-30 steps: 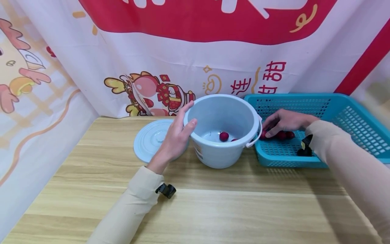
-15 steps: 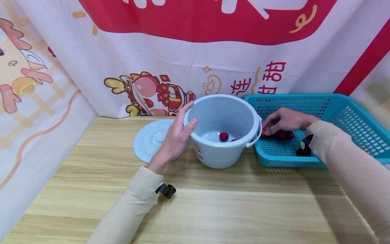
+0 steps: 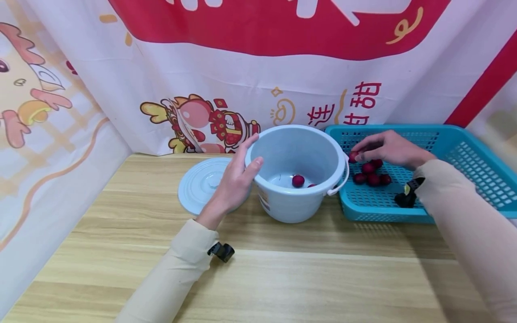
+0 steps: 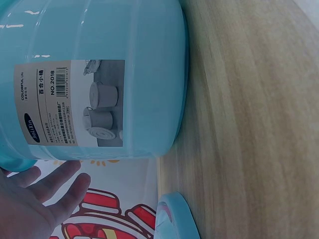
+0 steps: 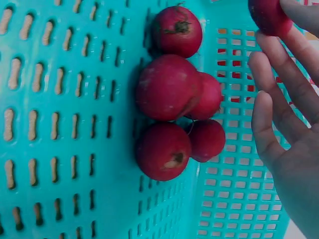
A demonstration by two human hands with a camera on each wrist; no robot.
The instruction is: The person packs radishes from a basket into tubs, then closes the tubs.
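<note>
Leftmost, a pale blue lid (image 3: 200, 183) lies flat on the desk (image 3: 258, 269), just beside the left hand (image 3: 236, 179). That hand rests against the outer wall of the light blue bucket (image 3: 296, 172), fingers straight, thumb on the rim. Inside the bucket sit two red fruits (image 3: 298, 181). Farther right, the right hand (image 3: 389, 148) hovers over the teal basket (image 3: 464, 152), pinching one red fruit (image 5: 269, 15) at its fingertips, near the bucket's rim. Below that hand, a cluster of loose fruits (image 5: 174, 114) lies on the basket floor, apart from the fingers.
</note>
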